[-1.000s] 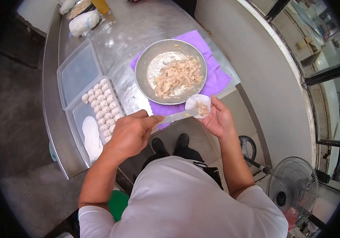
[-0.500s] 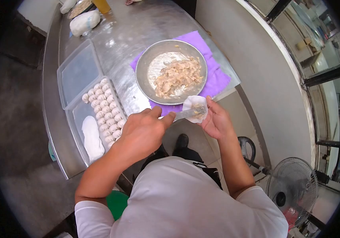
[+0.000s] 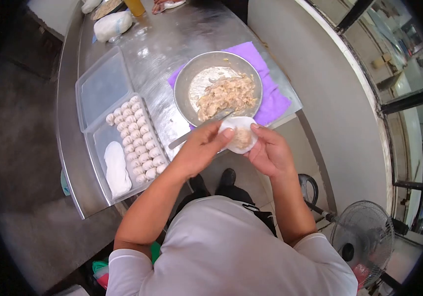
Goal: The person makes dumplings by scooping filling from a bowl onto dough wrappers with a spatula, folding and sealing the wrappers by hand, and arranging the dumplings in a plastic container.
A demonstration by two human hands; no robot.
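Note:
My left hand [image 3: 200, 147] pinches the left edge of a round white wrapper [image 3: 231, 145] with a mound of pale filling [image 3: 242, 138] on it. At the opposite edge, my right hand [image 3: 270, 150] holds the same wrapper between thumb and fingers. A flat metal spatula [image 3: 178, 142] runs behind my left hand, its blade reaching over the near rim of the bowl; whether my fingers grip it is hidden. Just beyond both hands, the metal bowl [image 3: 184, 74] of chopped filling rests on a purple cloth [image 3: 276, 101].
On the left of the steel table [image 3: 159, 64], an open plastic box [image 3: 95, 148] holds rows of dumplings [image 3: 137, 130] and a stack of white wrappers [image 3: 116, 170]. A white bundle [image 3: 113, 26] and a yellow container [image 3: 135, 7] stand farther back. A fan [image 3: 362, 244] stands lower right.
The spatula has left the wrapper and now lies over the bowl's near rim. My left hand has moved to the wrapper's edge and taken hold of it. The camera view has shifted slightly.

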